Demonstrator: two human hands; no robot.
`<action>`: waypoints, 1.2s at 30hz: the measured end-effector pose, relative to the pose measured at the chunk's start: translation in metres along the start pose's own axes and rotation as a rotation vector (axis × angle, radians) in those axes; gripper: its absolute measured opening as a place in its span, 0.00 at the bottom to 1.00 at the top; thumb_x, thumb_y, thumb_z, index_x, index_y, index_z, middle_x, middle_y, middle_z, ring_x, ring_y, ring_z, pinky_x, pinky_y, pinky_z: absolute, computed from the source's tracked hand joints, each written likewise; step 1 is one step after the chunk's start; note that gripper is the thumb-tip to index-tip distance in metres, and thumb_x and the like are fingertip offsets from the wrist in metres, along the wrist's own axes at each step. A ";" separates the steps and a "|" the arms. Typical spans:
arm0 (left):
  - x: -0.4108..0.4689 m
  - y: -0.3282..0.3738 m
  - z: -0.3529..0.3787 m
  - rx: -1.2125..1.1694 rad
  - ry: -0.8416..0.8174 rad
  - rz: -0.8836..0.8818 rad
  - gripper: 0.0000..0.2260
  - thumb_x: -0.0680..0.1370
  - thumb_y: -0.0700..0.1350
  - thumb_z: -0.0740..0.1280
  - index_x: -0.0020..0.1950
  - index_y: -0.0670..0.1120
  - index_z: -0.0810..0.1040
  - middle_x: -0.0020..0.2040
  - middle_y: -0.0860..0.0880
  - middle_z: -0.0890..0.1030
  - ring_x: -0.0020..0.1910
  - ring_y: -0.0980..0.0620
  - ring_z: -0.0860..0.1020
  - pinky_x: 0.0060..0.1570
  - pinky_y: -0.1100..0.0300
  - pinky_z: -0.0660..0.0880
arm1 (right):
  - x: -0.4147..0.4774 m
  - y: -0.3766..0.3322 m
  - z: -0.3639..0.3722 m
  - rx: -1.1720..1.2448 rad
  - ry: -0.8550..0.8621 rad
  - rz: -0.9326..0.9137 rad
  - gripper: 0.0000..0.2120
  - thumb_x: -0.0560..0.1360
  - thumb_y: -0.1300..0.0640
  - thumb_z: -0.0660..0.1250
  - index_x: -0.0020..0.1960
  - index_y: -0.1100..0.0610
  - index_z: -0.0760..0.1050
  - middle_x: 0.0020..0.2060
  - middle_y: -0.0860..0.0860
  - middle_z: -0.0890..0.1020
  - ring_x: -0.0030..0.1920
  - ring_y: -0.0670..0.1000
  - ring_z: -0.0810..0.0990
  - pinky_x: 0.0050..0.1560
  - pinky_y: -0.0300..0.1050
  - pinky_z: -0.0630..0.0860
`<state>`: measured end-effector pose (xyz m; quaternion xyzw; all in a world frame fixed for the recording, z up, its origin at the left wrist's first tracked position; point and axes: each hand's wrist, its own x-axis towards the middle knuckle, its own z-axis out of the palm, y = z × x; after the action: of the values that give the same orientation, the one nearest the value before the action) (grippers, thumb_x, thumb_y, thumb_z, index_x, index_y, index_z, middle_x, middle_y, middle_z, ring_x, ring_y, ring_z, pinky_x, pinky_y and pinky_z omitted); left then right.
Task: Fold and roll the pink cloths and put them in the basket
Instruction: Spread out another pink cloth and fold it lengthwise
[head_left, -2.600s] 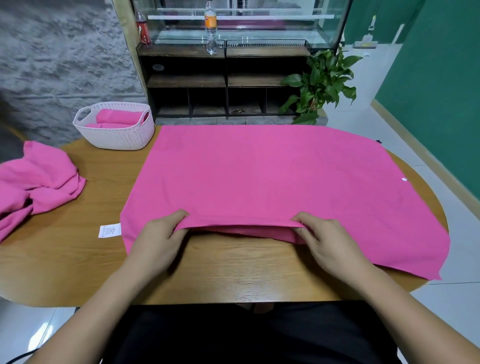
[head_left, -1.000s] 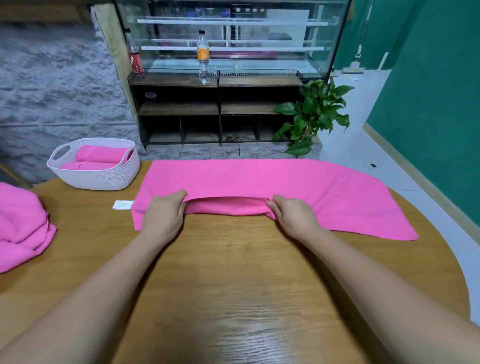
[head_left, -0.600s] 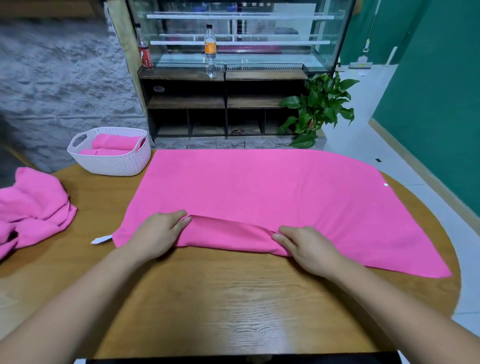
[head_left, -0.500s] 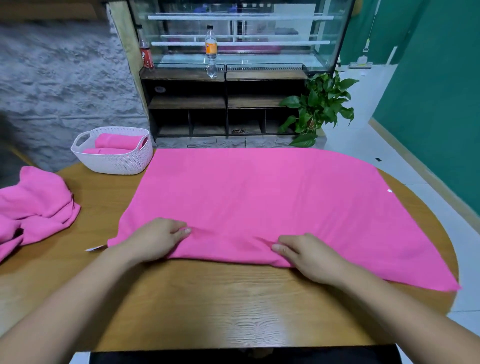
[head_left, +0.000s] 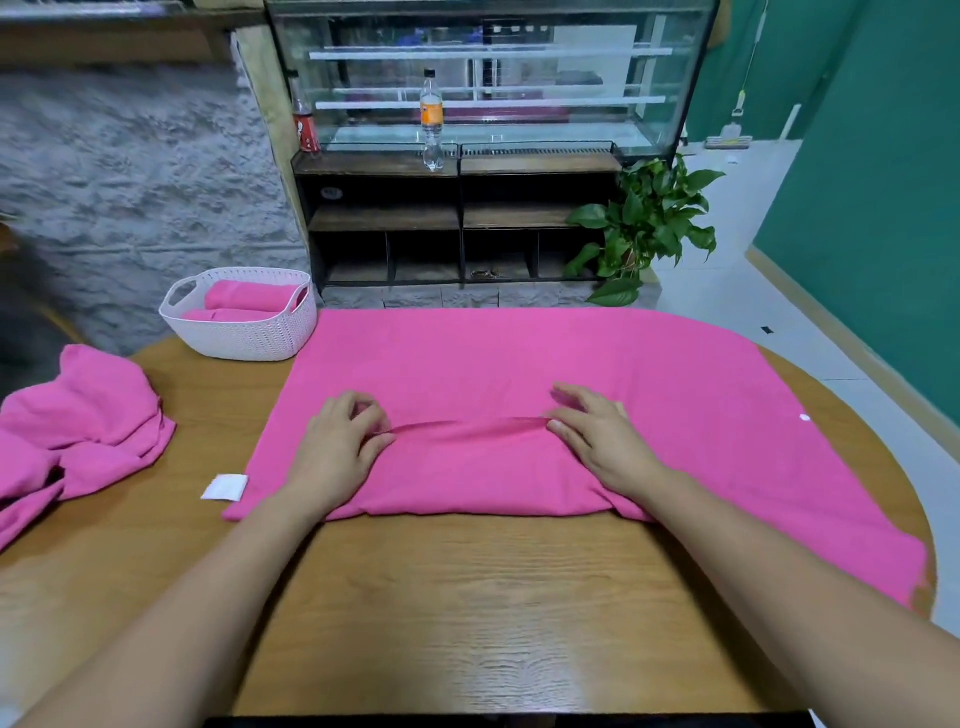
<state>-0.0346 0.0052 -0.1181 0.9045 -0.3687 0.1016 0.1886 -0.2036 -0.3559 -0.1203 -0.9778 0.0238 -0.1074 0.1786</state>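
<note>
Pink fabric rises in a low ridge between the two hands, which sit apart on the near part of the pink cloth (head_left: 519, 358). The left hand (head_left: 337, 452) curls its fingers over the ridge's end and pinches it against the thumb. The right hand (head_left: 605, 441) lies flatter, fingers nearly straight on the cloth, thumb against the ridge's other end. Below the hands the near strip is doubled over, giving a thick rounded front edge. Beyond them the cloth lies smooth and wide across the wooden table (head_left: 467, 597), reaching its right rim. A white label (head_left: 224, 487) sticks out at the near left corner. The basket (head_left: 249, 338), far left and just beside the cloth, holds rolled cloths (head_left: 247, 297); a crumpled pink heap (head_left: 78, 426) lies at the table's left edge.
</note>
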 end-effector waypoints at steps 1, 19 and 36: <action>0.001 -0.003 0.003 0.009 0.019 -0.010 0.08 0.81 0.55 0.69 0.59 0.55 0.80 0.68 0.53 0.75 0.64 0.45 0.75 0.58 0.43 0.76 | 0.004 0.005 0.008 -0.005 -0.021 0.020 0.29 0.84 0.32 0.46 0.72 0.41 0.77 0.77 0.50 0.71 0.78 0.52 0.67 0.75 0.58 0.64; -0.037 0.000 0.001 0.101 -0.285 -0.067 0.31 0.82 0.66 0.38 0.85 0.62 0.51 0.85 0.60 0.50 0.85 0.56 0.47 0.83 0.50 0.49 | -0.046 -0.018 0.007 -0.051 -0.099 0.073 0.24 0.87 0.37 0.47 0.80 0.35 0.64 0.84 0.45 0.59 0.84 0.47 0.53 0.84 0.50 0.50; -0.091 0.030 -0.037 -0.028 -0.210 0.044 0.24 0.87 0.60 0.44 0.84 0.67 0.53 0.84 0.64 0.53 0.84 0.58 0.49 0.82 0.49 0.54 | -0.120 -0.056 -0.005 -0.069 0.168 -0.033 0.22 0.88 0.43 0.51 0.79 0.44 0.71 0.81 0.47 0.67 0.82 0.50 0.62 0.80 0.53 0.63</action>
<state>-0.1214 0.0581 -0.1063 0.8993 -0.4074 0.0050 0.1591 -0.3217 -0.2950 -0.1197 -0.9711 0.0263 -0.1912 0.1406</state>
